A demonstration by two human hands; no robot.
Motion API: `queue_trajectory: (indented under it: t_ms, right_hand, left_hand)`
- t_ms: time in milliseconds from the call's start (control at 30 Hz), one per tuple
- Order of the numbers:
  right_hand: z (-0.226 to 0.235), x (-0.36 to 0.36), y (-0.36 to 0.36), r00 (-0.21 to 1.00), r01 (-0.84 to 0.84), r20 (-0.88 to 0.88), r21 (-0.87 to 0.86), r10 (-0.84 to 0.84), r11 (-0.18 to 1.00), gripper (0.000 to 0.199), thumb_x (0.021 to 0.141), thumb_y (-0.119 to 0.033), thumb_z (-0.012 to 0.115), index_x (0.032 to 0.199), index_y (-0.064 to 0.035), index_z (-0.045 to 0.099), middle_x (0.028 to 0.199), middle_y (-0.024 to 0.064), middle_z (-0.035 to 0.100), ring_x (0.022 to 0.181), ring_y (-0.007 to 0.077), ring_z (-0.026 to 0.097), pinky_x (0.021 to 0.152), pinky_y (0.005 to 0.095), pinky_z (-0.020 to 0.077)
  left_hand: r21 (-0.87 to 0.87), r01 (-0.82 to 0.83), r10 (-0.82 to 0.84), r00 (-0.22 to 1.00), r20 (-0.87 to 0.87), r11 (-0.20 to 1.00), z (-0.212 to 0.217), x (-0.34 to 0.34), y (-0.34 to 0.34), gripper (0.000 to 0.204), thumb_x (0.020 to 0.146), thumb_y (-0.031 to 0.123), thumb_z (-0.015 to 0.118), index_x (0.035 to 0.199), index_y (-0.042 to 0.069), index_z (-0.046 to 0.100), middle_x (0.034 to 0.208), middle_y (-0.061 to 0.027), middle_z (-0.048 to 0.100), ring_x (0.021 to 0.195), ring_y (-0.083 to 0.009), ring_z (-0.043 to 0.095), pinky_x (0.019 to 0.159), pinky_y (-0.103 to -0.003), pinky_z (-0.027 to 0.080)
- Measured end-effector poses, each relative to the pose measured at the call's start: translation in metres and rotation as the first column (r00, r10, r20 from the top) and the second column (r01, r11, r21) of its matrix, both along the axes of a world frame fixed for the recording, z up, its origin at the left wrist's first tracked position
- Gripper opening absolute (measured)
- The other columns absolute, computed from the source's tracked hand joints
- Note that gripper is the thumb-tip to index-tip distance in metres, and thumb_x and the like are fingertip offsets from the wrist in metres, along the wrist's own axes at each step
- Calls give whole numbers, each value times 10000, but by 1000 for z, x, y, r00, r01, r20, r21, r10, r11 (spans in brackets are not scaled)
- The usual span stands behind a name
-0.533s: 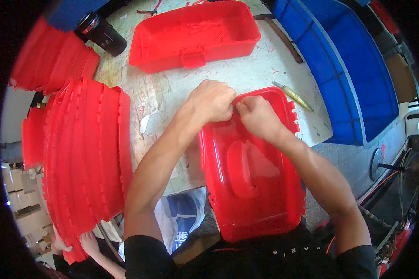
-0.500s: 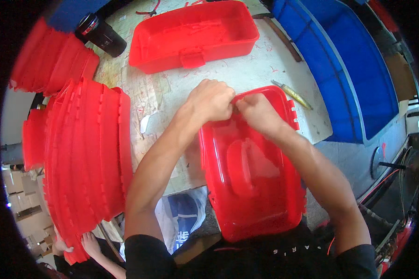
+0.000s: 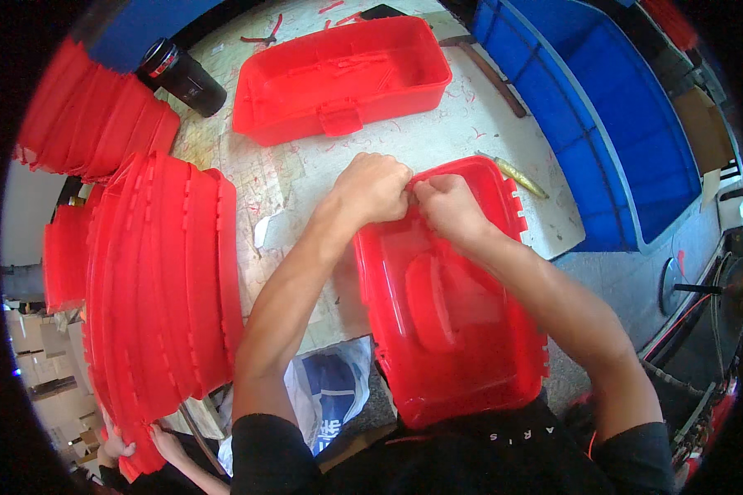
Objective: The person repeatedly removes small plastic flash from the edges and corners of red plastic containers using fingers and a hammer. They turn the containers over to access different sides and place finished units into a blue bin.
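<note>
A: Left hand (image 3: 377, 186) is seen clenched at the far rim of the red plastic lid (image 3: 447, 305), fingers curled tight onto the edge or onto something small there; which of the two cannot be told.

B: Right hand (image 3: 447, 206)?

A: Pinched at the same spot, thumb and fingertips closed on the rim, knuckles touching the left hand's. Both hands are met at the far short edge, left of its middle.

B: Where is the lid placed?

A: It is propped against the person's torso at the near end, with the far end rested on the worktable (image 3: 437, 136). The long axis is run near-to-far, tilted slightly right. The moulded handle recess (image 3: 431, 301) is aligned with that axis. So the worked spot lies straight ahead of both hands, at the end farthest from the body. Neither hand is clearly nearer; both are on it.

B: Surroundings, outward?

A: A toothed hinge edge is seen along the lid's right side. A yellowish tool (image 3: 520, 176) is laid just beyond the lid's far right corner, apart from the hands. Farther off, a red box base (image 3: 343, 78) with a front latch tab is set open side up, well apart. A stack of red lids (image 3: 161, 289) is stood on edge to the left. A black cylinder (image 3: 182, 78) is laid at far left, a blue crate (image 3: 611, 124) at right.

B: Other people?

A: Another person's hands (image 3: 140, 445) are seen at the stack's lower end.
</note>
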State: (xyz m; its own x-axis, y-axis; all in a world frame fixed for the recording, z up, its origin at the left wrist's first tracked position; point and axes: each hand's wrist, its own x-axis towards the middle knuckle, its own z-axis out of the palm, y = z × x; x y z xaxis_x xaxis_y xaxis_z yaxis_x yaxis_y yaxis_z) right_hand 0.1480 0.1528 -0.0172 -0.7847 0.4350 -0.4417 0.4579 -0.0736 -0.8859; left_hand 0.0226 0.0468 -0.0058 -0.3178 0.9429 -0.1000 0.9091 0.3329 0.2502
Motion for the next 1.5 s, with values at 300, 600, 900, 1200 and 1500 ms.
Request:
queue_trajectory:
  t_ms: [300, 600, 900, 1200, 1500]
  right_hand:
    - [0, 8, 4, 992, 116, -15, -255, -124, 960, 229, 973, -172, 516, 812, -39, 611, 639, -24, 480, 520, 103, 408, 454, 298, 324]
    - [-7, 13, 2, 977, 167, -46, -452, -210, 876, 217, 1002, -177, 481, 852, -66, 592, 620, -36, 448, 504, 85, 369, 447, 271, 288]
    - [-8, 3, 17, 990, -106, -77, 120, 116, 987, 235, 980, -139, 499, 885, 8, 656, 732, 26, 592, 620, 144, 535, 557, 341, 437]
    - [-9, -4, 14, 960, -218, 26, 690, 278, 690, 267, 928, -180, 560, 884, 53, 682, 868, 311, 665, 897, 458, 675, 801, 531, 524]
    - [-4, -9, 10, 985, 155, 9, -458, -170, 875, 239, 1020, -179, 466, 860, -55, 595, 663, -24, 476, 519, 96, 379, 471, 277, 298]
  left_hand:
    - [18, 4, -4, 1000, -7, 1000, -5, 5, 11, 179, 719, 195, 655, 739, 25, 706, 755, -245, 671, 761, -430, 664, 698, -519, 535]
    - [8, -12, 11, 999, 52, 1000, -5, 8, 12, 246, 728, 187, 660, 920, 40, 703, 818, -249, 688, 816, -437, 674, 753, -520, 535]
    - [90, 18, -66, 821, 568, 996, -6, -10, 8, 491, 754, -35, 589, 1238, 45, 566, 1138, -214, 673, 1096, -330, 649, 915, -405, 505]
    - [158, 57, -160, 605, 780, 986, -17, -21, 9, 648, 644, -109, 473, 1278, 5, 539, 1189, -176, 637, 1207, -268, 569, 1027, -352, 440]
    - [70, -38, -31, 626, 779, 997, -16, -18, 7, 640, 650, -149, 437, 1259, 12, 553, 1070, -125, 642, 1053, -227, 593, 945, -325, 464]
